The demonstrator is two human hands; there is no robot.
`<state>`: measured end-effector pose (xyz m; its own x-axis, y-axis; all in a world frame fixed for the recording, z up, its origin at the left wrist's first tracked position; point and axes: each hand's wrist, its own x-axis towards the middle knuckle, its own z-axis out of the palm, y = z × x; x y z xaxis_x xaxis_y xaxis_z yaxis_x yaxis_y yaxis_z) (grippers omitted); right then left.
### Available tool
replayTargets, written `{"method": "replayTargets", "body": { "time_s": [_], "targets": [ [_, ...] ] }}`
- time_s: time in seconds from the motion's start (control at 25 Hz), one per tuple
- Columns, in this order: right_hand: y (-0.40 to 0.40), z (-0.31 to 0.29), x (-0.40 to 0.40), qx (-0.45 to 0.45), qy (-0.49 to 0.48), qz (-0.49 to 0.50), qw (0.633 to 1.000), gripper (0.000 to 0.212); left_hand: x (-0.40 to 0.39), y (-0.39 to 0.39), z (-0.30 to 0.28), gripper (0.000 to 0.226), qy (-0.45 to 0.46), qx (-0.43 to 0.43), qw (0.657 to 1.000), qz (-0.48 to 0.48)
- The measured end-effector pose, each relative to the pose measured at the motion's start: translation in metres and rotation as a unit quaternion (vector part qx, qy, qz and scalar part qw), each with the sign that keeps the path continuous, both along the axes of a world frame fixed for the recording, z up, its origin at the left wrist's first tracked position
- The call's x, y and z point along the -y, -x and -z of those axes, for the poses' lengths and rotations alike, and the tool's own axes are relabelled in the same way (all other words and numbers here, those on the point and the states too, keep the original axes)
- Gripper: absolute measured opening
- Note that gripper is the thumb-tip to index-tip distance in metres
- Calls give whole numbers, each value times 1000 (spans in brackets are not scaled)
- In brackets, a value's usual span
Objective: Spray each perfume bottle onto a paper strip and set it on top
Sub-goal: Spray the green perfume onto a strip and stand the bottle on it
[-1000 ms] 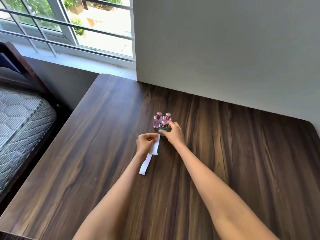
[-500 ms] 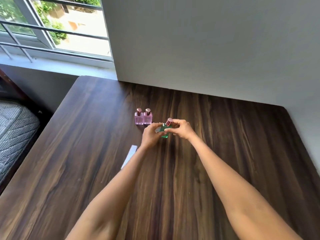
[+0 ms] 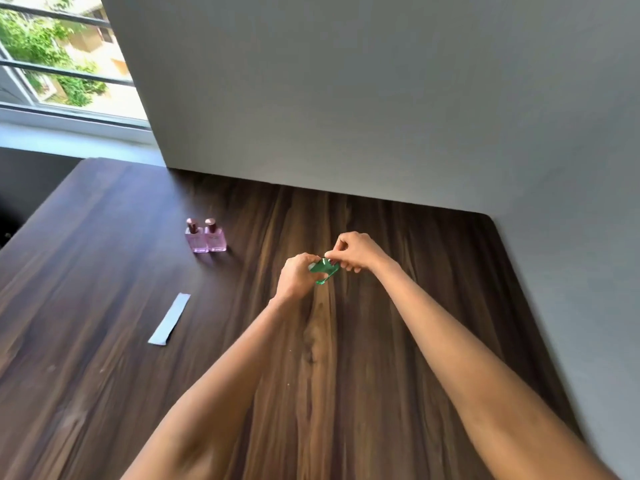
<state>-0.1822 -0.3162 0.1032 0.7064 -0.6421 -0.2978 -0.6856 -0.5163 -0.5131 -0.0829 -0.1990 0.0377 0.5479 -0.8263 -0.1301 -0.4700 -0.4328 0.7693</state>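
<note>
window: far left, behind the dark wood-grain tabletop (image 3: 104, 341), green leaves outside, nothing to do with the job.

paper strip: 1 flat white rectangular paper strip (image 3: 169, 319) lying bare on the left part of the table, nothing on it. I only count 1 strip, so if each bottle needs its own, the others aren't in view.

pink bottles: 2 small square pink glass perfume bottles with rose-gold caps (image 3: 205, 236), upright and touching side by side, further back than the strip and apart from it. Both caps on, so my guess is these 2 haven't been sprayed.

left hand: left hand (image 3: 296, 276) is curled around the body of the small green glass perfume bottle (image 3: 324, 270), holding it tilted up off the table, middle of the frame, well right of the strip.

green bottle: 1 of these, and it's the one in play. Its top end is hidden under fingers so I can't see the cap itself.

right hand: right hand (image 3: 356, 251) is pinched onto the top end of the green bottle, looks to me like it's working the cap off.

progress: early, I'd say. 0 of 3 bottles sitting on paper. Left to do: uncap, spray the strip, park the green one on it, then the 2 pinks.
</note>
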Motion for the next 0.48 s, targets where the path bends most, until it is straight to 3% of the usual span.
{"method": "replayTargets", "body": {
  "time_s": [0.28,0.4,0.48],
  "targets": [
    [71,-9,50,-13,-47,7,999,14,51,54,-11,31,-25,46,995,87],
    [100,-8,70,-29,-48,2,998,40,67,65,-7,25,-46,51,991,113],
    [117,-1,81,-27,-15,11,999,39,76,71,-1,31,-39,24,995,88]
  ]
}}
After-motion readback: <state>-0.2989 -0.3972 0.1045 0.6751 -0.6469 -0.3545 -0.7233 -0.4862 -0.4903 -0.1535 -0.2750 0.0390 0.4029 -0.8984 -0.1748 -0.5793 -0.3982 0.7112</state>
